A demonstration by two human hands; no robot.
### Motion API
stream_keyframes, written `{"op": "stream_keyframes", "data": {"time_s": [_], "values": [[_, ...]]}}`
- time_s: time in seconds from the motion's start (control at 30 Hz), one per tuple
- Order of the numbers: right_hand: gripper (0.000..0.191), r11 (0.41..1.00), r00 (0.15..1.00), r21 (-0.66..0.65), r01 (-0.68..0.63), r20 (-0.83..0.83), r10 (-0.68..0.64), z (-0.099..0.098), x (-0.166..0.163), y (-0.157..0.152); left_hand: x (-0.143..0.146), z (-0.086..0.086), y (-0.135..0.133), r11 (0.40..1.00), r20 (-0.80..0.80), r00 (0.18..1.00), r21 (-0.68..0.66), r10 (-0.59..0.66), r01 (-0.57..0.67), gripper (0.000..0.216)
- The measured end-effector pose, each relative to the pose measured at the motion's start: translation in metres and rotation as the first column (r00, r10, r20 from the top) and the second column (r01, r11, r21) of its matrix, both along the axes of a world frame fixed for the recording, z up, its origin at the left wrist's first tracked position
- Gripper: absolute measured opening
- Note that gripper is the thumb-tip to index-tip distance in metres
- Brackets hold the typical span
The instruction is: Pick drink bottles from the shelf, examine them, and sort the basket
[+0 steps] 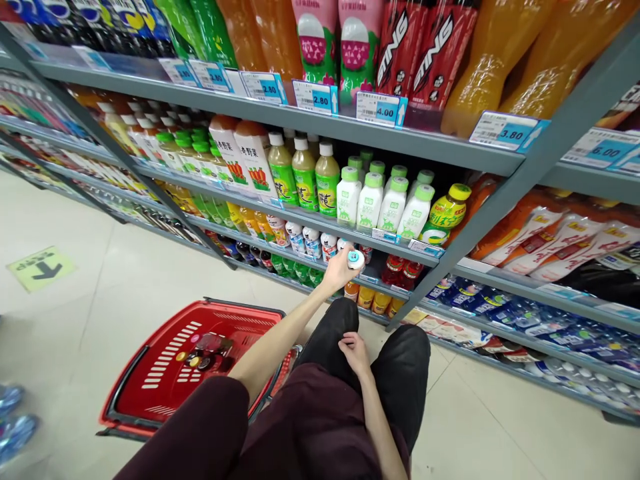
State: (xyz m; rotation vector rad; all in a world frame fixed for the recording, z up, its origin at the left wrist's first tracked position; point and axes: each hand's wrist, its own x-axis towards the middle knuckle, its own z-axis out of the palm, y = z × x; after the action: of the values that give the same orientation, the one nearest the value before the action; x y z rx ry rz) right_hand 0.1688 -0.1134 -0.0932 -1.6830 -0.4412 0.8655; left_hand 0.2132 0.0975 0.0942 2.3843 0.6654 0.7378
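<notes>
Left hand (pixel 340 270) pinching small white bottle (pixel 355 259) at shelf. Right hand (pixel 354 352) loosely curled on knee, holding nothing. "STING" bottles (pixel 425 47) above price tag (pixel 380 109) reading 4.00.

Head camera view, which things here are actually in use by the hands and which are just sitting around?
In use: left hand gripping a small bottle; red basket on the floor alongside.
Just there: right hand resting on the knee; green-capped white bottles; price tags; floor arrow sticker.

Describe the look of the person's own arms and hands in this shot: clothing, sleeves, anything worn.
Both forearms are bare from about the elbow down. Dark maroon sleeves cover the upper arms, matching the maroon top at the bottom of the picture. The left hand and the right hand are bare: no gloves, and no rings, watch or bracelet visible. Below are black trousers.
</notes>
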Motion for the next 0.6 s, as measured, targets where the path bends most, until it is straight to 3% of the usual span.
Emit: {"op": "stream_keyframes", "data": {"time_s": [0.3, 0.6], "values": [[0.029, 1.0, 1.0, 0.004, -0.02, 0.021, 0.02, 0.009, 0.0, 0.0, 0.02, 0.001, 0.005, 1.0, -0.085, 0.996, 0.027, -0.003, 0.006, 0.043], [0.026, 1.0, 0.999, -0.018, -0.005, 0.036, 0.006, 0.005, -0.001, 0.001, 0.03, -0.016, 0.008, 0.995, -0.257, 0.966, 0.097, 0.018, 0.007, 0.056]]}}
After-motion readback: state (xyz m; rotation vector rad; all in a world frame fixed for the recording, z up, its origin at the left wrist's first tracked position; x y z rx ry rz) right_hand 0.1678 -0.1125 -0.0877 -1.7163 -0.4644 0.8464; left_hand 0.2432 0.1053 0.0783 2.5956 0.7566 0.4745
